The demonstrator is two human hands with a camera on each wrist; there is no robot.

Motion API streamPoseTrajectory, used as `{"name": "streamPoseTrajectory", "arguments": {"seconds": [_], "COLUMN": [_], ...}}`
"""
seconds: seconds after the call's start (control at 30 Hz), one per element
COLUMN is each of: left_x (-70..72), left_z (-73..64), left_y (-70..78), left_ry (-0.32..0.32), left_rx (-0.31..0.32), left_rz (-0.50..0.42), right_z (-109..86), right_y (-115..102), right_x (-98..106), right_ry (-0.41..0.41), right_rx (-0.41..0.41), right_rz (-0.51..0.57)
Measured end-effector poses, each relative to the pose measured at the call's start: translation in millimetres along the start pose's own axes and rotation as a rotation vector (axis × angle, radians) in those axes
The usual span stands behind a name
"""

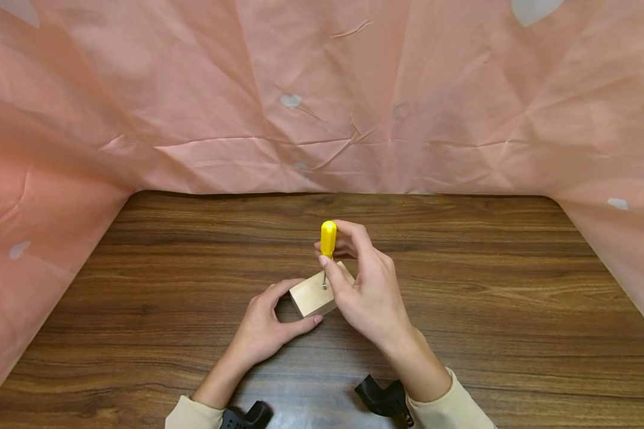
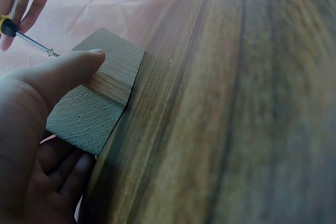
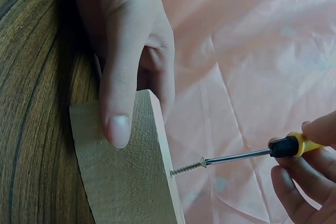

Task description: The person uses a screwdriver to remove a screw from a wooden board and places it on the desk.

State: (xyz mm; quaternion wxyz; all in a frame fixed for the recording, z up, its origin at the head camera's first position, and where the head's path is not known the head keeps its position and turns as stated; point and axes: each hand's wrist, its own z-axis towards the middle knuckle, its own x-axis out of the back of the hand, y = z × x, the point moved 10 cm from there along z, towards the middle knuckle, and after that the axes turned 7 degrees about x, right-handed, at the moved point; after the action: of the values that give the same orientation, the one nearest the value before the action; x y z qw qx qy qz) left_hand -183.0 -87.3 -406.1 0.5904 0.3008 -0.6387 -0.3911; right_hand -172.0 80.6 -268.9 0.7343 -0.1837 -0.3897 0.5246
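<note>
A pale wooden block (image 1: 312, 295) rests on the table, its long side running up to the right in the head view. My left hand (image 1: 265, 325) grips its left end, thumb along the near face and fingers behind. In my right hand (image 1: 372, 292) the yellow handle of a screwdriver (image 1: 328, 237) is held between thumb and fingers, shaft pointing down. The screwdriver's tip meets the head of a screw (image 3: 189, 168) standing in the block's top face, with much of its thread showing above the wood.
The brown wood-grain table (image 1: 515, 286) spreads around the hands. A pink cloth (image 1: 327, 119) with pale hearts hangs along the back and both sides. Black wrist mounts (image 1: 383, 398) sit by the cream sleeves (image 1: 451, 405).
</note>
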Motion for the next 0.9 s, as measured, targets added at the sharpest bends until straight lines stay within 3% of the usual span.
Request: {"name": "streamPoseTrajectory", "arguments": {"seconds": [0.37, 0.63, 0.9], "left_x": [-0.5, -0.5, -1.4], "left_z": [-0.2, 0.8, 0.2], "left_y": [-0.9, -2.1, -1.6], "left_ry": [-0.009, -0.014, -0.016], "left_rx": [0.000, 0.009, 0.017], "left_rz": [-0.008, -0.016, -0.017], "right_z": [0.3, 1.4, 0.9], "right_y": [-2.5, -2.7, -0.9], "right_x": [2.7, 0.3, 1.5], "right_ry": [0.032, -0.012, 0.025], "right_rx": [0.071, 0.045, 0.046], "right_rz": [-0.042, -0.017, 0.000]}}
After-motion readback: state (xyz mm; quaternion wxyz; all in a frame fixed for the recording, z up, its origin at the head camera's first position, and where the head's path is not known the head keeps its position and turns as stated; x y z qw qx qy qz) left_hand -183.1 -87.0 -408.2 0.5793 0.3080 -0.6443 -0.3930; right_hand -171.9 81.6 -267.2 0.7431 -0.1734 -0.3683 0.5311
